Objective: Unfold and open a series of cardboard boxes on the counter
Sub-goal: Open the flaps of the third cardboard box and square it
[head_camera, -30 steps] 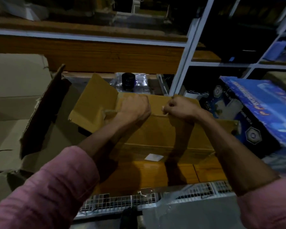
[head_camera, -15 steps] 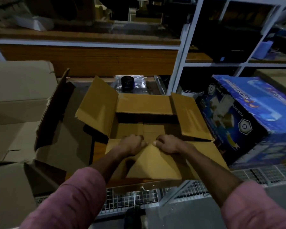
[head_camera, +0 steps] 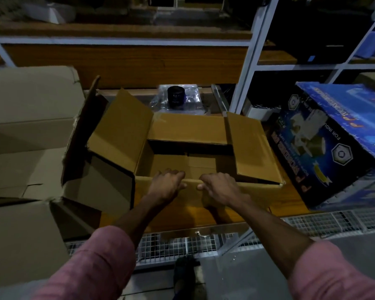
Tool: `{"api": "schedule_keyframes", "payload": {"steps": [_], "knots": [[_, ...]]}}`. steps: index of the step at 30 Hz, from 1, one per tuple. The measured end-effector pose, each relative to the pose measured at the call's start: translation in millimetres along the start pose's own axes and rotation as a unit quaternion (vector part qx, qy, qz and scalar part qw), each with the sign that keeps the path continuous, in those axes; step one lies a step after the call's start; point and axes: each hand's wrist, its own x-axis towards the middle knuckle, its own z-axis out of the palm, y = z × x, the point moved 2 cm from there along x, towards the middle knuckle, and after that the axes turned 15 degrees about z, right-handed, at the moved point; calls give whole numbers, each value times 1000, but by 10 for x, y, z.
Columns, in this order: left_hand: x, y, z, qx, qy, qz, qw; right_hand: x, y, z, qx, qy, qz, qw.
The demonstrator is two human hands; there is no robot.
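The fingers of the left hand [head_camera: 167,184] curl over the near top edge of the open cardboard box [head_camera: 204,198], gripping it, with the thumb on the outer wall. Just beside them, not touching, the right hand [head_camera: 220,187] clasps the same edge in the same way — fingertips inside, thumb outside.

Beyond the fingers the box's inside shows, with folded bottom panels. The far flap [head_camera: 188,128] stands up opposite the hands. Left of the left hand the left flap [head_camera: 121,133] leans outward; right of the right hand the right flap [head_camera: 250,148] lies tilted over the opening. The near flap hangs down the front under the wrists.

The box sits on a wooden counter [head_camera: 288,202], whose near edge meets a wire mesh rack [head_camera: 333,221]. Further left of the left hand stand large opened brown cartons [head_camera: 30,126]. Further right of the right hand leans a blue printed box [head_camera: 338,144]. Past the far flap sits a black cylinder [head_camera: 175,98] on clear plastic — under white shelving [head_camera: 249,53]. Pink sleeves [head_camera: 100,265] cover both forearms.
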Motion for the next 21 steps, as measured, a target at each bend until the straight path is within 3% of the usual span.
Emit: {"api": "schedule_keyframes", "payload": {"steps": [7, 10, 17, 21], "knots": [[-180, -94, -5, 2, -7, -24, 1000, -59, -32, 38, 46, -25, -3, 999], [-148, -53, -16, -13, 13, -44, 999, -83, 11, -16, 98, 15, 9, 995], [268, 318, -3, -35, 43, -3, 998, 100, 577, -419, -9, 199, 109, 974], [494, 539, 68, -9, 13, 0, 1000, 141, 1113, -467, -89, 205, 177, 958]]}}
